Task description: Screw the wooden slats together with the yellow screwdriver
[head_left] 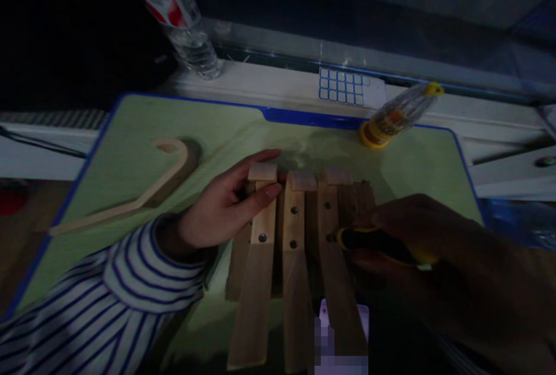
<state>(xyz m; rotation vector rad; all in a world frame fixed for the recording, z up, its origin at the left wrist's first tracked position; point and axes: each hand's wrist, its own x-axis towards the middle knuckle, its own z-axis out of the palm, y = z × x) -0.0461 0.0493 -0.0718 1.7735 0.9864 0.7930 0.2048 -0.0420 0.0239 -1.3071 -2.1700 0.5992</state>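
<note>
Three long wooden strips with curled tops lie side by side across a darker wooden board (234, 274). Dark screws show in the left strip (252, 317), the middle strip (295, 294) and the right strip (341, 288). My left hand (221, 207) grips the upper part of the left strip, its thumb in front and its fingers behind. A screwdriver with a yellow and black handle (377, 243) is held in my right hand (417, 236), which is dark and blurred. Its end meets the right strip at the lower screw; the tip itself is hard to see.
A loose hooked wooden strip (152, 192) lies left on the green, blue-edged table (130, 117). A clear tapered container (397, 117) with yellow ends stands at the back right. Behind are a water bottle (191, 45) and a blue-gridded sheet (343, 85). A phone-like object (362, 317) shows below.
</note>
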